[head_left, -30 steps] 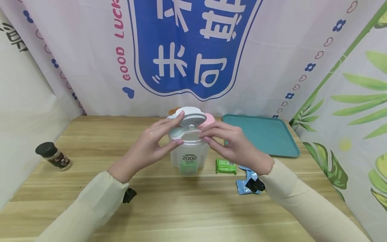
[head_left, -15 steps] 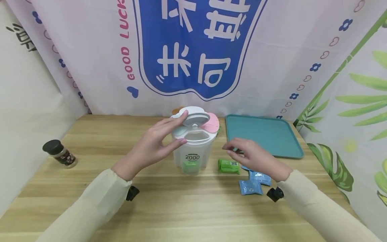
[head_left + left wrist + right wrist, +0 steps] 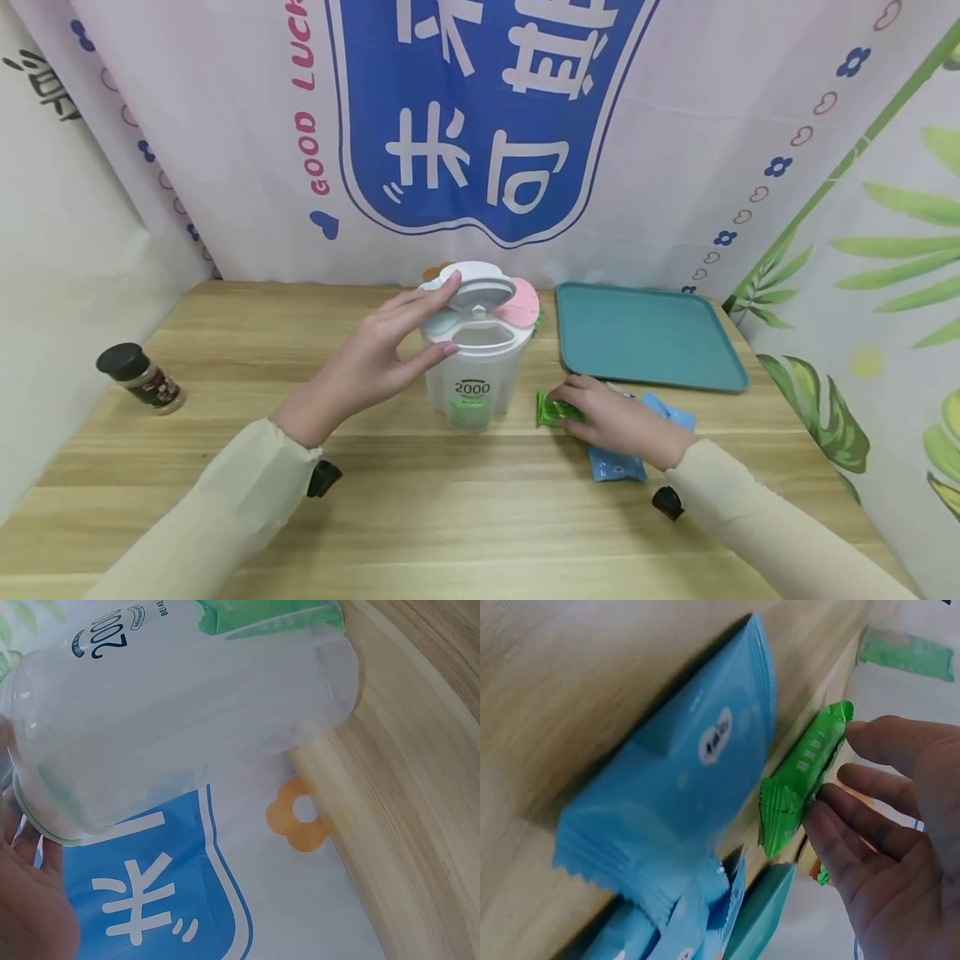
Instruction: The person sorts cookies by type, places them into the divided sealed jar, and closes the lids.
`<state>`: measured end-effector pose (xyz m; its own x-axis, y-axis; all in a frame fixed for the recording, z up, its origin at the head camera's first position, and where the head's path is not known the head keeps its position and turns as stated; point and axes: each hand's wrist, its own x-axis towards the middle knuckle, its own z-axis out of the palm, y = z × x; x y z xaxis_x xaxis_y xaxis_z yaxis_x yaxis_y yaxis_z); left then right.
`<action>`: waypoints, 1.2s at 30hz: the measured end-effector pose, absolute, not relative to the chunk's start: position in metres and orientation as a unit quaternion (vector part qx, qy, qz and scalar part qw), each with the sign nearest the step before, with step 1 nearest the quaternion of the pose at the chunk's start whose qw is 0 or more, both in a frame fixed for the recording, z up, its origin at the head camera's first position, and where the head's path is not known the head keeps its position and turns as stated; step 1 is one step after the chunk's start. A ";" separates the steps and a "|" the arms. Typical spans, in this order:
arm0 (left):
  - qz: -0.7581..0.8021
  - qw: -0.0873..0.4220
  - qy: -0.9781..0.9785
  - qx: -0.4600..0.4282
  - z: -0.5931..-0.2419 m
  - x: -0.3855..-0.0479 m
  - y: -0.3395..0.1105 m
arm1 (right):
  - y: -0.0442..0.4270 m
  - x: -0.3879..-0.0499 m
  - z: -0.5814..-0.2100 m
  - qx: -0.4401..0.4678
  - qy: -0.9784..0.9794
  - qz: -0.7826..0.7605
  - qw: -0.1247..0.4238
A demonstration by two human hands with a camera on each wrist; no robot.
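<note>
A translucent container marked 2000 stands upright on the wooden table, its white flap lid raised and a green packet visible inside near the bottom. My left hand holds the container's top, thumb at the front rim and fingers against the raised lid; the left wrist view shows the container's side beside this hand. Right of the container, my right hand grips a green packet lying on the table. In the right wrist view that packet is between the thumb and fingertips.
Several blue packets lie under and beside the right hand. A teal tray rests at the back right. At the far left a black-capped jar lies tilted. A printed curtain hangs behind the table.
My right hand has left the container's opening, moved right and down, and taken hold of the green packet on the table. The left hand stays at the container's top and raised lid.
</note>
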<state>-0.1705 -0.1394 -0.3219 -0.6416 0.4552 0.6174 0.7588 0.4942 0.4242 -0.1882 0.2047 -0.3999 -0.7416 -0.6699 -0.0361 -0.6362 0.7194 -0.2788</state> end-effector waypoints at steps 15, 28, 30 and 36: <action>-0.348 0.226 -0.832 -0.368 -0.319 -0.173 -0.140 | 0.188 -0.192 -0.406 -0.297 0.943 -0.135 0.072; -0.347 0.220 -0.836 -0.363 -0.323 -0.172 -0.139 | 0.186 -0.198 -0.406 -0.297 0.942 -0.131 0.086; -0.347 0.219 -0.837 -0.363 -0.323 -0.172 -0.139 | 0.185 -0.199 -0.405 -0.304 0.941 -0.121 0.083; -0.348 0.218 -0.837 -0.361 -0.323 -0.172 -0.139 | 0.185 -0.199 -0.402 -0.328 0.939 -0.087 0.061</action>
